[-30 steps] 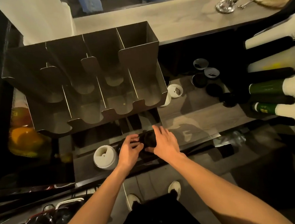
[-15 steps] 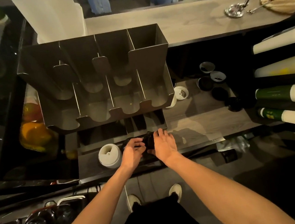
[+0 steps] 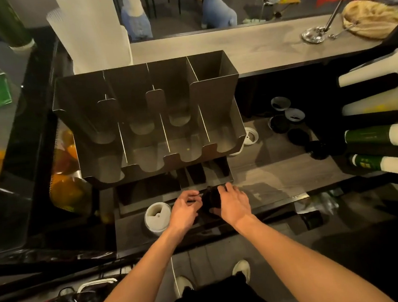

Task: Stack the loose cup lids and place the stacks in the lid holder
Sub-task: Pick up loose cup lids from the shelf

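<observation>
Lid holder (image 3: 147, 121) is standing at the back of the lower counter (image 3: 279, 175), with the raised bar top (image 3: 256, 49) running behind it. Held lid stack (image 3: 212, 199) is sitting in front of the holder, with left hand (image 3: 184, 210) and right hand (image 3: 234, 203) gripping it from either side. Second lid stack (image 3: 156, 216) is standing just left of the left hand. Single lid (image 3: 250, 135) is lying beside the holder's right front corner. Loose lids (image 3: 287, 121) are lying farther right, near cup stacks (image 3: 384, 134).

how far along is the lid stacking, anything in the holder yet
Done: one white stack stands on the counter. In hand: the left hand and right hand grip a black stack. Left: the holder slots look empty, and loose lids lie to its right.
</observation>
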